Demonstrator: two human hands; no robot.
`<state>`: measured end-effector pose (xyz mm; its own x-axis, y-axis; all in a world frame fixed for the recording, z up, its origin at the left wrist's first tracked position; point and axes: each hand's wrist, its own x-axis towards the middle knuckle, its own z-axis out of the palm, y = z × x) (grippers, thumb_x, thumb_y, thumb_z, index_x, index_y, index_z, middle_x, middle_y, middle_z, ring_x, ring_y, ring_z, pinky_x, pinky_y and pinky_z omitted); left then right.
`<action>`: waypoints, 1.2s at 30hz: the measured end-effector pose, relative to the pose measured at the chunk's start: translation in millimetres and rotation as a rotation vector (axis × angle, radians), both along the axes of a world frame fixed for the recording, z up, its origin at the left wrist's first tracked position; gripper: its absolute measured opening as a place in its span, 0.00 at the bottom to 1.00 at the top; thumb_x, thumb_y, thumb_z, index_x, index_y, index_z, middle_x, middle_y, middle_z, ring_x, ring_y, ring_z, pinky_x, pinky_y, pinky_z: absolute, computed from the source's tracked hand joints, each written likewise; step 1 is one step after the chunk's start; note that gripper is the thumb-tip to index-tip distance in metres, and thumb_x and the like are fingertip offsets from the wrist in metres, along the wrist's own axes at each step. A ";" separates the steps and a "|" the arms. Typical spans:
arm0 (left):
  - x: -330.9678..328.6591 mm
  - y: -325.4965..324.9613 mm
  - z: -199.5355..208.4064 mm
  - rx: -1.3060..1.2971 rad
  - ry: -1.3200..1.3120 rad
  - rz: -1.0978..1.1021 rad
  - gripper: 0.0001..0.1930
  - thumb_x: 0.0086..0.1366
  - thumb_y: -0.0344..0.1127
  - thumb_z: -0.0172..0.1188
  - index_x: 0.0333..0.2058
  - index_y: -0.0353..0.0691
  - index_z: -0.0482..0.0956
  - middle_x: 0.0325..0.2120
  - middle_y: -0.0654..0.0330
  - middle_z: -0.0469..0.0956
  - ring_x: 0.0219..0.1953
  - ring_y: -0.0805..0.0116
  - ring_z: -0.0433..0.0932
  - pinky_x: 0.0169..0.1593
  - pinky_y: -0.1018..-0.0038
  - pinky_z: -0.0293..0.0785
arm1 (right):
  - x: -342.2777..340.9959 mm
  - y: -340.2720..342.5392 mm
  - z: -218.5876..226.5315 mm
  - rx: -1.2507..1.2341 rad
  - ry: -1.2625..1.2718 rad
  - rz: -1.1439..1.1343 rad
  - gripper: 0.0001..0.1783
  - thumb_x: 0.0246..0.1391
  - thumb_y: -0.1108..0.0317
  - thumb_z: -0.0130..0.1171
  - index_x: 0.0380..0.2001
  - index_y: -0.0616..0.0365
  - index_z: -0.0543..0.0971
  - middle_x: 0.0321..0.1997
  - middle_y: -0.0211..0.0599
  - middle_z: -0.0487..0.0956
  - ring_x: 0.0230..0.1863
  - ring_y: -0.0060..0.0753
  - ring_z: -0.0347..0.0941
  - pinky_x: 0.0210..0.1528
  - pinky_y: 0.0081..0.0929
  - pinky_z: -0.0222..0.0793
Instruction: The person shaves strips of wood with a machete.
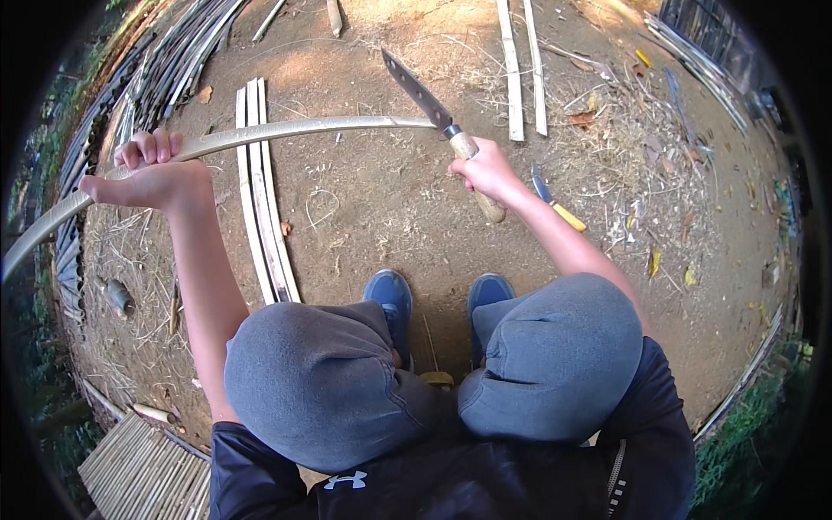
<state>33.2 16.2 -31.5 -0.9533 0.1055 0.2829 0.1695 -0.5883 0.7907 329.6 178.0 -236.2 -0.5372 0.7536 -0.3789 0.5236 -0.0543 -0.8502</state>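
My left hand [154, 175] is closed round a long pale bamboo strip [286, 130], which runs from beyond the left rim across to the right in front of me. In my right hand [487, 169] is the wooden handle of a large knife [420, 94]; its dark blade has holes along it and points up and to the left, away from me. The right end of the strip meets the blade near the handle; whether they touch I cannot tell. A smaller knife [555, 201] with a yellow handle lies on the ground beside my right forearm.
Several split bamboo strips [253, 165] lie left of centre, and two more strips [513, 78] at the far right. Dark poles [173, 65] are stacked at the far left. A slatted bamboo mat [147, 468] is at the near left. Shavings litter the dirt ground [381, 208].
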 end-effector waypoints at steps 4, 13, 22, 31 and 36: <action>-6.4 2.2 -10.6 0.026 0.122 -0.096 0.41 0.53 0.89 0.33 0.25 0.50 0.57 0.17 0.65 0.57 0.17 0.74 0.57 0.24 0.77 0.54 | -8.4 -26.0 -35.9 0.017 0.014 -0.001 0.10 0.46 0.69 0.64 0.30 0.61 0.76 0.22 0.37 0.76 0.26 0.34 0.77 0.31 0.36 0.70; -4.5 11.8 -8.9 -0.010 0.166 -0.149 0.35 0.64 0.80 0.29 0.28 0.51 0.56 0.18 0.67 0.57 0.18 0.74 0.54 0.21 0.74 0.52 | -14.2 -39.1 -48.6 -0.046 0.136 -0.070 0.07 0.46 0.75 0.60 0.28 0.60 0.72 0.19 0.33 0.73 0.17 0.28 0.71 0.22 0.33 0.65; -1.6 7.0 -20.9 0.131 0.280 -0.269 0.21 0.67 0.61 0.38 0.33 0.49 0.53 0.20 0.63 0.57 0.14 0.72 0.56 0.17 0.73 0.56 | -10.1 -49.0 -27.2 -0.077 0.112 -0.075 0.07 0.47 0.77 0.58 0.26 0.59 0.70 0.18 0.31 0.71 0.15 0.26 0.70 0.18 0.32 0.64; 3.3 6.3 -17.5 0.069 0.260 -0.258 0.23 0.65 0.64 0.34 0.29 0.49 0.54 0.17 0.64 0.55 0.14 0.72 0.54 0.17 0.72 0.53 | -9.2 -51.5 -26.3 -0.077 0.115 -0.079 0.07 0.47 0.78 0.57 0.28 0.60 0.70 0.19 0.29 0.70 0.13 0.23 0.67 0.15 0.27 0.62; 4.7 6.7 -16.0 0.064 0.287 -0.254 0.30 0.65 0.73 0.30 0.28 0.49 0.54 0.14 0.65 0.53 0.13 0.72 0.52 0.17 0.73 0.51 | -11.2 -52.2 -28.3 -0.076 0.105 -0.091 0.07 0.46 0.78 0.57 0.28 0.60 0.69 0.19 0.29 0.70 0.13 0.23 0.68 0.15 0.27 0.63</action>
